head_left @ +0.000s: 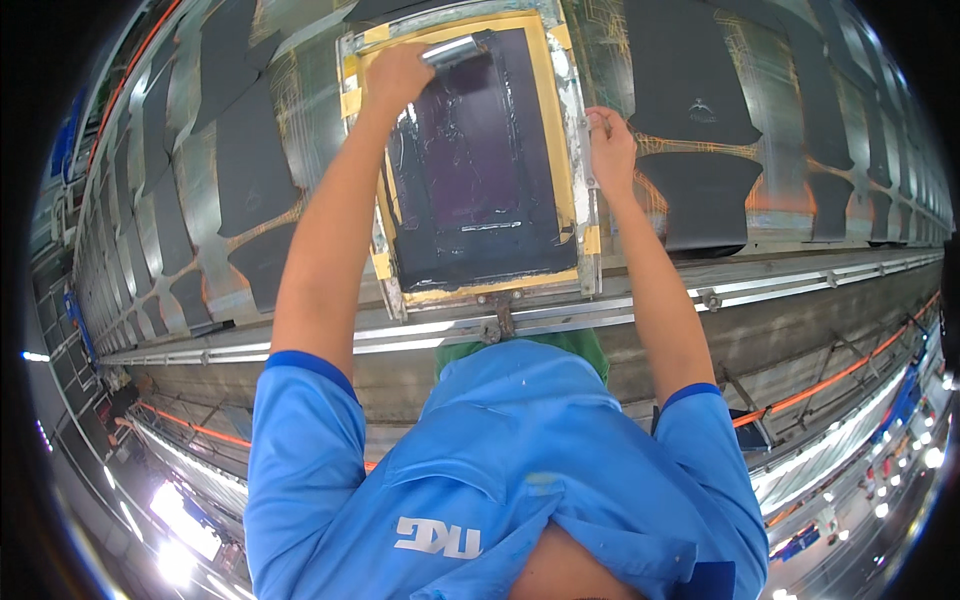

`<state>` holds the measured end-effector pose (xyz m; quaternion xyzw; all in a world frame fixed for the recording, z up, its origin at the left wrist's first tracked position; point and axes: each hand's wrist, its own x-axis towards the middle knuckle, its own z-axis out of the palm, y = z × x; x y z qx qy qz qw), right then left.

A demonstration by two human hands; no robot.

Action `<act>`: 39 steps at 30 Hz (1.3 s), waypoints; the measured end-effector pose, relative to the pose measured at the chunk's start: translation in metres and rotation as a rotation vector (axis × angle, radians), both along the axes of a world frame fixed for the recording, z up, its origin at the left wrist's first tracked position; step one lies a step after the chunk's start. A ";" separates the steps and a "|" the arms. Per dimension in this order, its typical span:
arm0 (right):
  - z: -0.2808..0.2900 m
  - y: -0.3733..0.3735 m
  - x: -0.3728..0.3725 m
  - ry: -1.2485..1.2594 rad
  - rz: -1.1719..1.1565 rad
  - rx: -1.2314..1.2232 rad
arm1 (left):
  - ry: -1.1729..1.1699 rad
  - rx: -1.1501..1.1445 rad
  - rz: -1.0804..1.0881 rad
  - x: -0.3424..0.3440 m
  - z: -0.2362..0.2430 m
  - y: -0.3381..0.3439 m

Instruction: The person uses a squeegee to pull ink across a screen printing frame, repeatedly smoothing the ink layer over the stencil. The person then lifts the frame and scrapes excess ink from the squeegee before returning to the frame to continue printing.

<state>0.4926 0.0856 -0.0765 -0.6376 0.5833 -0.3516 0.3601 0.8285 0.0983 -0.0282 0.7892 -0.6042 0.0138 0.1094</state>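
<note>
A screen printing frame [550, 120] lies in front of me, its metal sides patched with yellow tape. Dark, wet-looking ink [470, 255] covers much of its purplish mesh [465, 165], thickest along the near end. At the far end, my left hand [397, 75] is closed around a squeegee [455, 52] with a silvery handle, which rests on the mesh. My right hand [612, 150] grips the frame's right side rail, thumb on top and fingers curled around the edge. What lies under the frame is hidden.
Dark cut fabric pieces [690, 90] lie on the long table [790, 120] to both sides of the frame. A metal rail [390, 340] with small fittings runs along the table's near edge, close to my body. Orange piping [830, 380] shows behind it.
</note>
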 end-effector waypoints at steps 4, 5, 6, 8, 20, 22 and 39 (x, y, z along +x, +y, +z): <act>0.006 0.001 -0.001 0.017 -0.012 0.033 | -0.077 0.069 0.027 -0.013 0.001 -0.018; 0.005 0.002 -0.001 0.019 0.006 0.030 | -0.080 0.051 0.016 -0.017 -0.010 -0.009; 0.003 0.004 0.000 0.020 0.002 0.036 | -0.090 0.025 0.014 -0.020 -0.020 0.004; -0.001 0.001 0.000 0.016 -0.011 0.042 | -0.069 0.014 0.034 -0.043 -0.019 0.030; -0.024 -0.013 -0.002 -0.093 0.047 -0.020 | 0.088 -0.217 -0.141 -0.173 -0.047 0.260; -0.020 -0.009 -0.002 -0.090 0.042 -0.056 | 0.094 -0.181 -0.139 -0.161 -0.039 0.242; -0.009 0.005 -0.005 -0.015 -0.008 0.012 | -0.084 -0.007 -0.011 -0.015 -0.013 -0.021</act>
